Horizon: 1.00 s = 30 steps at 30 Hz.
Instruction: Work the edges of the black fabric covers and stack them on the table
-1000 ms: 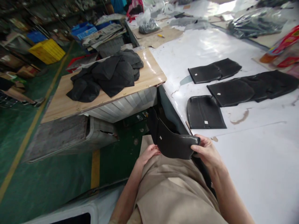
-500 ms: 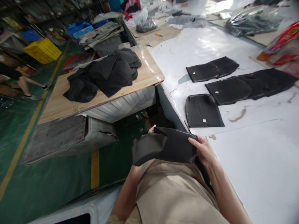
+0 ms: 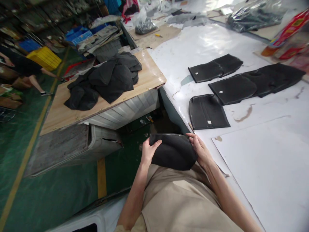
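Between my hands, just in front of my body, a black leather-like cover piece (image 3: 172, 151) is held up by its two sides. My left hand (image 3: 149, 149) pinches its left edge, thumb lying on the near face. At the right edge my right hand (image 3: 199, 146) grips it, the fingers partly behind the piece. A similar black piece with a small white tag (image 3: 207, 112) lies flat on the white table (image 3: 256, 151) just beyond my right hand. Two longer groups of black pieces, a nearer one (image 3: 256, 83) and a farther one (image 3: 214, 68), lie behind it.
A heap of black fabric (image 3: 103, 77) covers part of a wooden board (image 3: 55, 112) on the left. Between board and table is a gap down to the green floor (image 3: 130, 135). Farther back are a yellow crate (image 3: 44, 58), plastic bags (image 3: 256, 16) and another person (image 3: 21, 66).
The loose left part of the black piece, which hung over my left hand, now lies flat within the piece. My left thumb has come onto its near face. The person at far left has bent down.
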Tool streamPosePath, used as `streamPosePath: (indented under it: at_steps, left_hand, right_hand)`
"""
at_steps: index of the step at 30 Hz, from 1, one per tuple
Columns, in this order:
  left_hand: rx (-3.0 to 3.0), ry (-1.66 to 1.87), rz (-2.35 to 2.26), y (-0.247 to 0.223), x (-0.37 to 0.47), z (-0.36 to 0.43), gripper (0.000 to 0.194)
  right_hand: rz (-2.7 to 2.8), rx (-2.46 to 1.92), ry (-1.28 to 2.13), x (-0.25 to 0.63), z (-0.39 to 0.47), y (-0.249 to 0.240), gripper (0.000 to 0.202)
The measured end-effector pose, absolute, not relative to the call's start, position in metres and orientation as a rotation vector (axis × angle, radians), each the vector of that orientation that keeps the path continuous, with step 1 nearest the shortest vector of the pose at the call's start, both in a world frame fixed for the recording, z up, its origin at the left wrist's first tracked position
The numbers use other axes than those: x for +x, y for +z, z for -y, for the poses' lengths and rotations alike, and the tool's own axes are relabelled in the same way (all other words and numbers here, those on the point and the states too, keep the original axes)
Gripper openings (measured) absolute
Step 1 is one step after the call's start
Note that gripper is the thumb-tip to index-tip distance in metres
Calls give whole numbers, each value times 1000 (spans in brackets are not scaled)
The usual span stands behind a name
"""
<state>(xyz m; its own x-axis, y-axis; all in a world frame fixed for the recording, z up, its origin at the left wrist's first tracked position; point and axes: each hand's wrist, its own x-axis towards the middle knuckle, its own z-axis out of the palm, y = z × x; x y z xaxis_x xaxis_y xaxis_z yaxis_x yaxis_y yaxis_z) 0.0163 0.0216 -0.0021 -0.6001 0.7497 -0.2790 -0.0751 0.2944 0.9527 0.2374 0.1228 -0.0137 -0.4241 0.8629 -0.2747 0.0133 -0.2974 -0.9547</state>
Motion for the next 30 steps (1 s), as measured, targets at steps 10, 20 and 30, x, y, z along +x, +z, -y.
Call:
streamPosePath:
  at_steps: [10, 20, 30]
  left_hand:
    - [738, 1328, -1917, -8, 16, -15, 34]
    - [772, 1294, -1953, -10, 17, -13, 33]
    - [788, 1295, -1973, -9, 20, -13, 31]
  right_hand:
    - [1672, -975, 1753, 239, -131, 3, 44]
    - [1727, -956, 1627, 231, -128, -1, 39]
    - [1867, -1029, 1520, 232, -126, 5, 29]
